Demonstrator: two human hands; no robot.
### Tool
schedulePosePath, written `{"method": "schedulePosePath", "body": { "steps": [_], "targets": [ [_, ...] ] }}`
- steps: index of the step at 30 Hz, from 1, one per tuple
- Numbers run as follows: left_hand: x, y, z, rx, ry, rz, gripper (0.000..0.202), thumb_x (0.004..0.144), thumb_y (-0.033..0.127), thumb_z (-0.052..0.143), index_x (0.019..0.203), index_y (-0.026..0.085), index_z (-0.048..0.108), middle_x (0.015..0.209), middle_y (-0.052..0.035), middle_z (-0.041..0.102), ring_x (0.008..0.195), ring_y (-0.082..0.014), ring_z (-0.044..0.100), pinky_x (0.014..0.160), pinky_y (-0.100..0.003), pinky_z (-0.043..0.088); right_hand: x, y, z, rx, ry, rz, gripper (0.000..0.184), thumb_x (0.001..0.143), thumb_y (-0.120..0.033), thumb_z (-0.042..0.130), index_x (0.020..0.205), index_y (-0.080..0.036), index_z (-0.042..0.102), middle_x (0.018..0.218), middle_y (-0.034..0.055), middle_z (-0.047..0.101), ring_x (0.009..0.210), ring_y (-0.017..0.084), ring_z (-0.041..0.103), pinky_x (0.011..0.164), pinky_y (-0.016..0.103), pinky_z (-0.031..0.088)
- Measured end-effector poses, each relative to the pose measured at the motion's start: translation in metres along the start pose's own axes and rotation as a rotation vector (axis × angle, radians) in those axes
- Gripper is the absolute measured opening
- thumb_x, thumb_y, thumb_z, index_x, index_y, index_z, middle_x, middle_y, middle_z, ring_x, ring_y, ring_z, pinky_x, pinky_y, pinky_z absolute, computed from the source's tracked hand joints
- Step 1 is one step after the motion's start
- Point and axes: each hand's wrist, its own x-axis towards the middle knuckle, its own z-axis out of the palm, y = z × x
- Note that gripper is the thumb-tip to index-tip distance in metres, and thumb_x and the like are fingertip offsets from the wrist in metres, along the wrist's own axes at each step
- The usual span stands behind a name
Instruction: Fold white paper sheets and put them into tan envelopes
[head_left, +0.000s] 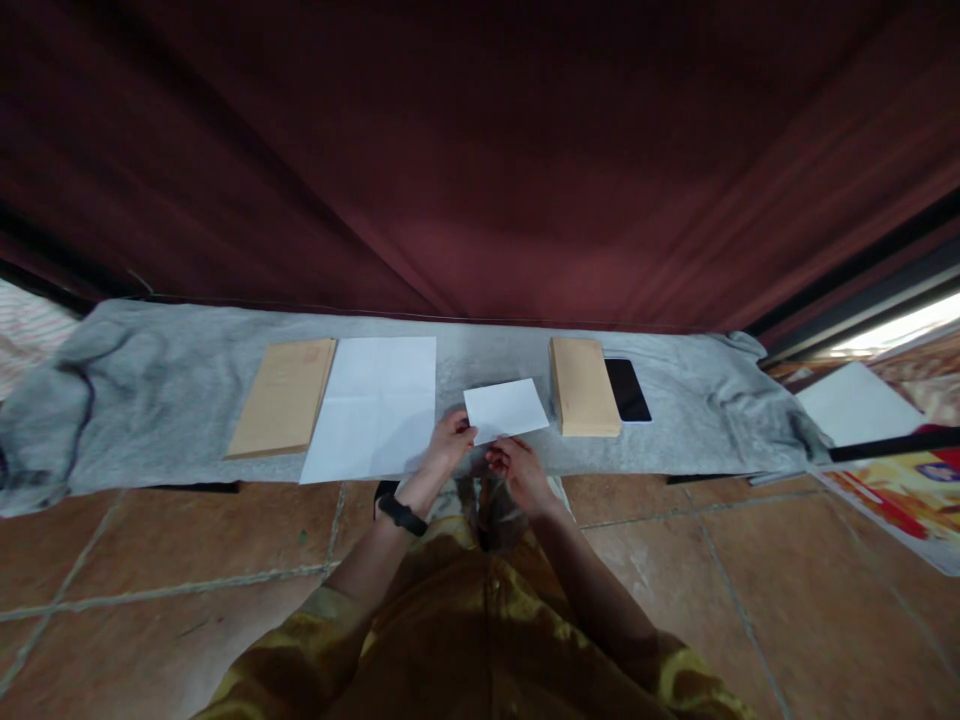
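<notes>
A small white rectangle of paper (507, 408), perhaps folded, is held above the grey cloth in front of me. My left hand (452, 438) pinches its lower left corner, thumb on top. At its lower edge is my right hand (516, 468), fingers curled, close to or touching the paper; whether it grips cannot be made out. Left of my hands lie large white sheets (379, 400), beside a stack of brown envelopes (281, 395). To the right sits a second, narrower stack of brown envelopes (585, 387).
A dark phone (628, 390) lies partly under the right envelope stack. Grey cloth (697, 400) covers the narrow table, with a dark red curtain (480, 200) hanging behind it. At far right are a white sheet (859, 403) and a colourful printed package (904, 500).
</notes>
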Motion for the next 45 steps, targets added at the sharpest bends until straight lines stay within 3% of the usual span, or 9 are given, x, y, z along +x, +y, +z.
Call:
{"method": "schedulePosePath", "body": {
  "steps": [6,11,15,19,25,29,32,35,45],
  "targets": [
    [0.015,-0.002,-0.009,0.164,-0.011,0.027,0.02,0.061,0.016,0.068,0.081,0.019,0.07,0.053,0.0054,0.058,0.045,-0.0113,0.05,0.046,-0.022,0.037,-0.008,-0.003,-0.022,-0.31,-0.051,-0.095,0.026,0.081,-0.045,0.067,0.092,-0.022,0.07,0.084,0.003,0.076,0.064,0.017,0.066,0.061,0.029,0.055],
    [0.018,-0.001,-0.012,0.317,-0.026,0.086,0.02,0.065,0.014,0.066,0.082,0.02,0.073,0.051,0.0051,0.058,0.046,-0.0124,0.051,0.049,-0.023,0.037,-0.009,-0.006,-0.033,-1.031,-0.014,-0.7,0.029,0.097,-0.023,0.047,0.113,-0.024,0.071,0.113,0.008,0.073,0.107,0.023,0.066,0.097,0.039,0.054],
    [0.022,0.005,-0.017,0.433,-0.03,0.127,0.023,0.066,0.011,0.067,0.085,0.02,0.075,0.052,0.0044,0.059,0.05,-0.0148,0.054,0.055,-0.025,0.042,-0.007,-0.008,-0.035,-1.45,-0.11,-0.922,0.037,0.099,-0.018,0.05,0.132,-0.024,0.065,0.137,0.0092,0.063,0.129,0.025,0.055,0.111,0.043,0.045],
    [0.023,0.008,-0.022,0.537,-0.028,0.145,0.029,0.069,0.008,0.068,0.094,0.02,0.077,0.057,0.0027,0.062,0.056,-0.0174,0.06,0.064,-0.028,0.047,-0.005,-0.005,-0.035,-1.559,-0.152,-0.95,0.038,0.102,-0.023,0.049,0.138,-0.024,0.061,0.144,0.009,0.059,0.132,0.026,0.053,0.114,0.046,0.04],
    [0.009,-0.003,-0.018,0.712,0.074,0.208,0.046,0.083,0.014,0.063,0.129,0.018,0.065,0.081,-0.0035,0.071,0.079,-0.0226,0.068,0.081,-0.034,0.053,-0.002,-0.003,-0.036,-1.582,-0.163,-0.94,0.04,0.103,-0.025,0.047,0.141,-0.025,0.058,0.147,0.0084,0.058,0.136,0.026,0.051,0.117,0.048,0.037],
    [-0.02,-0.022,-0.012,0.864,0.149,0.478,0.039,0.096,0.019,0.05,0.134,0.017,0.059,0.117,-0.0121,0.069,0.107,-0.0254,0.067,0.097,-0.038,0.053,0.0,-0.003,-0.036,-1.58,-0.175,-0.931,0.041,0.102,-0.023,0.047,0.142,-0.023,0.058,0.148,0.0087,0.057,0.137,0.025,0.05,0.118,0.048,0.036],
    [-0.042,-0.04,-0.011,0.993,0.041,0.693,0.038,0.099,0.015,0.042,0.133,0.018,0.06,0.13,-0.0134,0.064,0.124,-0.0263,0.059,0.11,-0.042,0.047,0.003,-0.004,-0.037,-1.578,-0.163,-0.938,0.042,0.101,-0.02,0.047,0.141,-0.023,0.058,0.148,0.0083,0.057,0.138,0.025,0.05,0.118,0.047,0.037],
    [-0.054,-0.053,-0.013,1.141,-0.04,0.775,0.04,0.097,0.011,0.045,0.134,0.016,0.06,0.138,-0.0147,0.062,0.13,-0.0299,0.056,0.113,-0.048,0.044,0.009,-0.008,-0.038,-1.579,-0.156,-0.968,0.038,0.102,-0.022,0.05,0.138,-0.023,0.061,0.146,0.0083,0.059,0.136,0.025,0.052,0.117,0.047,0.038],
    [-0.021,-0.043,-0.025,1.194,-0.011,0.839,0.033,0.098,0.012,0.047,0.127,0.013,0.065,0.133,-0.0153,0.065,0.125,-0.0259,0.06,0.11,-0.043,0.05,0.023,-0.024,-0.039,-1.665,-0.147,-0.938,0.031,0.103,-0.029,0.053,0.131,-0.023,0.065,0.143,0.0069,0.062,0.128,0.025,0.056,0.115,0.045,0.039]
  ]
}}
